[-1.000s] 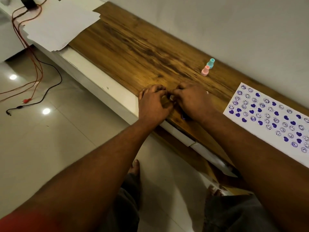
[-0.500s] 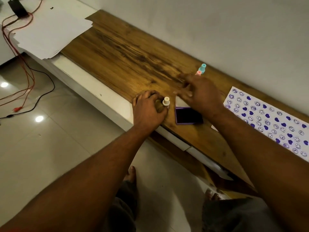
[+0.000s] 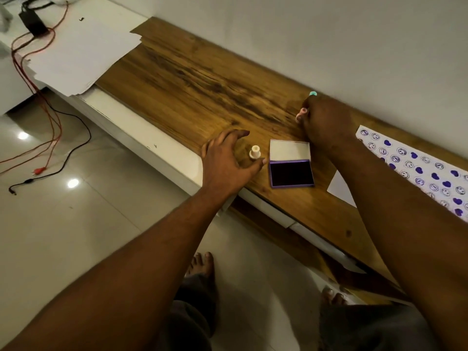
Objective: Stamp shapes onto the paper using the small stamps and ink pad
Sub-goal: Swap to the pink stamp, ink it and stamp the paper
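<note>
Wood-grain table, long, brown with dark streaks, ran along a pale wall; its near edge was white.

Blank white sheets, a loose stack, covered the far left end of the table.

Paper, white, lay at the right end under my right forearm, printed with rows of purple hearts and smiley faces.

Ink pad, purple case, lay open near the front edge, dark pad toward me, pale lid flat behind it.

My left hand, fingers spread and curved, held nothing; it hovered just left of the ink pad, thumb and fingers apart around the white stamp without touching it, as far as I could tell.

My right hand, beyond the ink pad near the wall, had its fingers closed on the pink stamp.

White stamp, small, stood upright on the table between my left hand and the ink pad.

Teal stamp, only its top visible, stood just behind my right hand.
</note>
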Demonstrator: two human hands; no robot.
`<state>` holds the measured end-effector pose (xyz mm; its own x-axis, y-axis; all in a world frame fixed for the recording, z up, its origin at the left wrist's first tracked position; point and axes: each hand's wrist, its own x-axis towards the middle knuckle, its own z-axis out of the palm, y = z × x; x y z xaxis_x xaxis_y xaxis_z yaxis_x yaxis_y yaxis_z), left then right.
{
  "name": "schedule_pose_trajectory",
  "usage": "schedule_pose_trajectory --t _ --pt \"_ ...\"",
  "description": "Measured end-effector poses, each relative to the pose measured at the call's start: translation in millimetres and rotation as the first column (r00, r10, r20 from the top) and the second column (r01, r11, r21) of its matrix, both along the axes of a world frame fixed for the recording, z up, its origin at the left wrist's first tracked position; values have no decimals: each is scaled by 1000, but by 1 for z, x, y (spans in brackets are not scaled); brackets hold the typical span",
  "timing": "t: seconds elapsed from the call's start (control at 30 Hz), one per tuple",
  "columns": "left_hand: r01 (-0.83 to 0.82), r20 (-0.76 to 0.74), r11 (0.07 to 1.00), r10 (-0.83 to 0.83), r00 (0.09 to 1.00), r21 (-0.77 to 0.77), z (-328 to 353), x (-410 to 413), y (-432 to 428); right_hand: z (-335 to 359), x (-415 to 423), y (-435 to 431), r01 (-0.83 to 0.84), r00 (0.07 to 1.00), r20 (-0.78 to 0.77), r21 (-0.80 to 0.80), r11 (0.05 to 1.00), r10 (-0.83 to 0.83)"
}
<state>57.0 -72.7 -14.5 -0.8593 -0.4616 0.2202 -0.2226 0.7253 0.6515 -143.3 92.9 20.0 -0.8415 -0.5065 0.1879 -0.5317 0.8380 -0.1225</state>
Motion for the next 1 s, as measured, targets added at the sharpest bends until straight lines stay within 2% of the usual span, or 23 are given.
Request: schedule_pose_trajectory --t 0.17,0.27,0.37,0.53,0.67,0.8,0.9,1.0 --pt "4 -86 999 -8 996 -48 8 -3 6 3 4 5 -48 991 127 110 993 34" --pt "3 -104 994 -14 995 -106 21 -7 14 28 24 12 -51 965 253 -75 996 68" --pt "31 -91 985 -47 995 -171 37 -11 27 55 57 23 -43 930 339 -292 955 145" --pt "135 -98 960 -163 982 -245 61 -8 52 79 116 55 26 899 394 -489 872 194" --pt "230 -63 931 -258 964 -284 68 3 69 75 137 77 30 908 374 -505 863 187" --pt "231 -23 928 -249 968 -292 69 14 72 65 140 80 -9 900 369 -514 858 231" --pt "222 23 933 -225 974 -282 64 18 70 57 136 79 -88 902 339 -460 884 267" --pt "231 51 929 -226 973 -289 58 18 69 49 131 79 -208 915 266 -332 920 303"
